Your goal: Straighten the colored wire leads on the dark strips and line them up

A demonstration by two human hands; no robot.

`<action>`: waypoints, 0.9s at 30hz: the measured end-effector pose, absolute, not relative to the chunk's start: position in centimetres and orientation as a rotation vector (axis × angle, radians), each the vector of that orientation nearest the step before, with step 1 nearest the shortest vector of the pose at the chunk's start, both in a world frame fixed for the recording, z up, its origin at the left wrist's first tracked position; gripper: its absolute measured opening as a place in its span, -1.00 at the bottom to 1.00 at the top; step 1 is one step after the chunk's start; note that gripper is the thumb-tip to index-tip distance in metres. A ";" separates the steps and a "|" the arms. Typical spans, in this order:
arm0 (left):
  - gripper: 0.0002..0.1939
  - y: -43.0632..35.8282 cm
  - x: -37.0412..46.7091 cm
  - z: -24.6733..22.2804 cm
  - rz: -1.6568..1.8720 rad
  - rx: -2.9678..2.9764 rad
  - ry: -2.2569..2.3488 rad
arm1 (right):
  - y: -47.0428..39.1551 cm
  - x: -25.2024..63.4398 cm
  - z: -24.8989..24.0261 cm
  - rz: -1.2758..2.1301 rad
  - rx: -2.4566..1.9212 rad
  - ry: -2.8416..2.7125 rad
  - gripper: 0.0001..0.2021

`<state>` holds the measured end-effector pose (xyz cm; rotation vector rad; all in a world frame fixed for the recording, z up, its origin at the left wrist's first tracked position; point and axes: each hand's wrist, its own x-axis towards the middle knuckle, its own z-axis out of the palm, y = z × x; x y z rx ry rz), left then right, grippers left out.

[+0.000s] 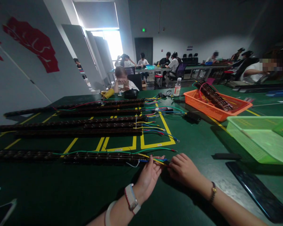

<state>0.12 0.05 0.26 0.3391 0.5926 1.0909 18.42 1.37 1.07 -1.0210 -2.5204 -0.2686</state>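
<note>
A long dark cable bundle (89, 157) lies across the green table near me, with yellow, green and blue wires coming out of its right end. My left hand (148, 179) is at that end, palm turned up, its fingers around the loose wires. To its right, my right hand (184, 169) has its fingers curled together on the tips of the wires. The green wire (155, 150) runs above both hands and ends in a red tip. A white cable tie (133, 164) sticks out by the bundle's end.
More cable bundles (80, 133) lie beyond, over yellow tape marks. At right are an orange basket (204, 112) holding a bundle, a green basket (252, 153), a black phone-like slab (257, 191) and a bottle (177, 87). A person (128, 83) sits across the table.
</note>
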 end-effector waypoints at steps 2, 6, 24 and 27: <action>-0.66 0.0 0.2 0.3 1.094 0.354 0.589 | 1.7 18.7 0.9 -0.168 -1.102 -2.408 -0.84; -0.70 -0.1 0.2 0.3 1.111 0.357 0.618 | 3.1 19.2 0.5 0.173 -1.313 -2.203 -0.72; -0.81 0.0 0.2 0.3 1.095 0.370 0.635 | 5.7 19.0 0.3 1.313 -1.425 -1.656 -0.58; -0.81 0.0 0.1 0.3 1.095 0.366 0.634 | 5.8 19.1 -0.3 0.822 -1.466 -1.976 -0.59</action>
